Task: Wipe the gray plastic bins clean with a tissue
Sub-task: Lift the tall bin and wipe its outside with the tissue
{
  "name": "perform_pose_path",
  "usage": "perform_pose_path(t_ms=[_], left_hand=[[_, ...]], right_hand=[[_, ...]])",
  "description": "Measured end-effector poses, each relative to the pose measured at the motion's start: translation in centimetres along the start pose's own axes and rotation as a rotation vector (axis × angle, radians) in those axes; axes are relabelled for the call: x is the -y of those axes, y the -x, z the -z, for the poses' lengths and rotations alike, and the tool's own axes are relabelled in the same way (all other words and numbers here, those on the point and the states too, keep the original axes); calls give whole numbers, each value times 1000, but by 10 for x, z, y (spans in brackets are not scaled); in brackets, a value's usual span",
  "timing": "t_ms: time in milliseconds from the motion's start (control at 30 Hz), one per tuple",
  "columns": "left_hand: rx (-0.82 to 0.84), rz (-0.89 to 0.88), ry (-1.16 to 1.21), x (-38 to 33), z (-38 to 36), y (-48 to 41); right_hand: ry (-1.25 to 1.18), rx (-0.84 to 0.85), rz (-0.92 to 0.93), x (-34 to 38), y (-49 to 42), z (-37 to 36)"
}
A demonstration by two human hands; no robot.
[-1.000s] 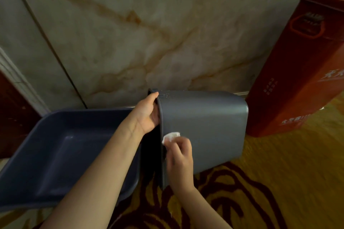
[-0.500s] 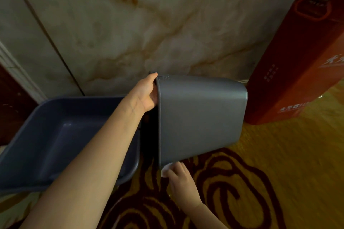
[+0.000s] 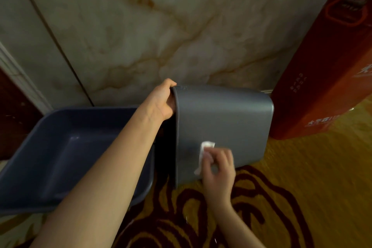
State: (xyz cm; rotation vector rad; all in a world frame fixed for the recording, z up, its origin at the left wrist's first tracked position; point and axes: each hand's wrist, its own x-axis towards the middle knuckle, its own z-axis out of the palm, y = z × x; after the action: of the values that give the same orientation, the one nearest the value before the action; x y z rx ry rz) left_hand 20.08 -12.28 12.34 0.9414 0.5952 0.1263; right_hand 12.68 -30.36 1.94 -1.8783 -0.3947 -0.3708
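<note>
A gray plastic bin [image 3: 223, 119] lies tipped on its side, its opening facing left and its bottom toward the right. My left hand [image 3: 162, 100] grips the top of its rim, fingers inside the opening. Against the bin's near outer wall, low and close to the rim, my right hand [image 3: 218, 164] presses a small white tissue [image 3: 204, 152]. A second, wider gray bin [image 3: 66, 151] sits open-side up to the left, partly hidden by my left forearm.
A marble wall [image 3: 161, 32] rises right behind the bins. A tall red box [image 3: 330, 78] leans at the right, close to the tipped bin's bottom. A dark wooden door frame [image 3: 12, 106] is at the far left. The floor is a yellow carpet with dark red swirls [image 3: 281, 197].
My right hand with the tissue went down below the bin's lower rim edge, then came back up onto the near outer wall, further right. My left hand keeps its grip on the rim.
</note>
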Motion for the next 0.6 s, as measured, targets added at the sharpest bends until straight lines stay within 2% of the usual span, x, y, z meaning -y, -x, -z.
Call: perform_pose_path(t_ms=[67,133,267,367,533,600], left_hand=[[24,27,66,3,0,5],[75,75,125,7,1,9],[184,160,89,13,4,15],[163,196,112,13,3,20],[82,177,46,10,0,23],[60,170,41,10,-2,23]], right_hand=[[-13,-43,90,22,-37,9],[24,-17,135,39,-69,17],[119,214,160,62,-105,12],[144,327,179,71,-104,2],[191,349,377,80,-85,0],[204,324,375,80,-82,0]])
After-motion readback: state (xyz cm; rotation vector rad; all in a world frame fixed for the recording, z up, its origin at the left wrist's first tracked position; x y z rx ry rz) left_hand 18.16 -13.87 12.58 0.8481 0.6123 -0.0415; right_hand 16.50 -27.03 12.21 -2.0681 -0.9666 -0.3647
